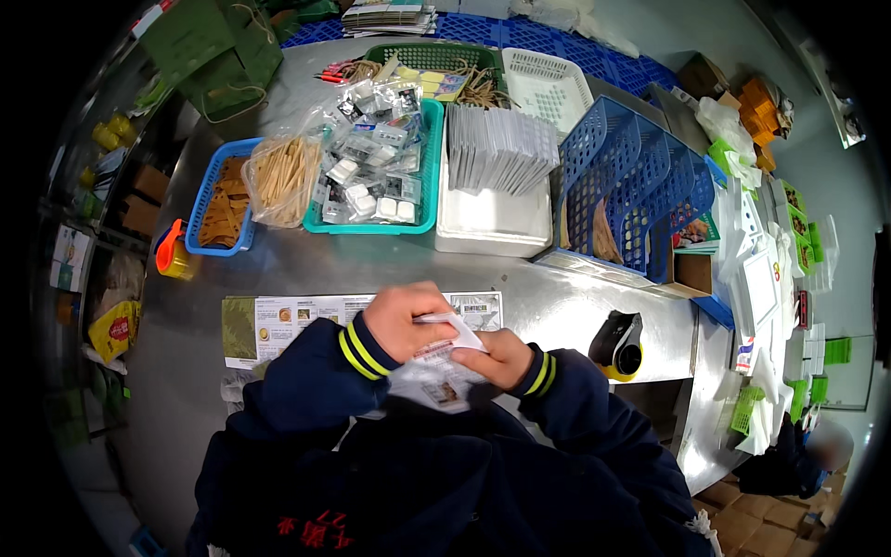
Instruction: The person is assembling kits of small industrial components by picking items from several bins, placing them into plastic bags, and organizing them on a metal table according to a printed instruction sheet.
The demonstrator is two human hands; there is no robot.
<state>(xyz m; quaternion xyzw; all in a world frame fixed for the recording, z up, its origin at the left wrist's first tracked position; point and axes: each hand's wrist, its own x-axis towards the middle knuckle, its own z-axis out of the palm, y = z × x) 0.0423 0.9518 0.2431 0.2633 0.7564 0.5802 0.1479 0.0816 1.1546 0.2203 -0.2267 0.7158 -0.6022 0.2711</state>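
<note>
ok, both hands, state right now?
Left hand: closed, holding the upper part of a white printed paper.
Right hand: closed, holding the same paper at its right side, thumb on top.

The head camera, the left one of a side-by-side pair, looks steeply down and forward from above the wearer's dark jacket (390, 473), which fills the near edge. The left hand (406, 320) and right hand (502, 358) sit close below the lens, around the middle. Beyond them the metal table (176, 390) stretches toward a blue pallet (478, 32) on the far side. The wide fisheye bends straight edges and takes in a co-worker (784, 459) at the near right.
</note>
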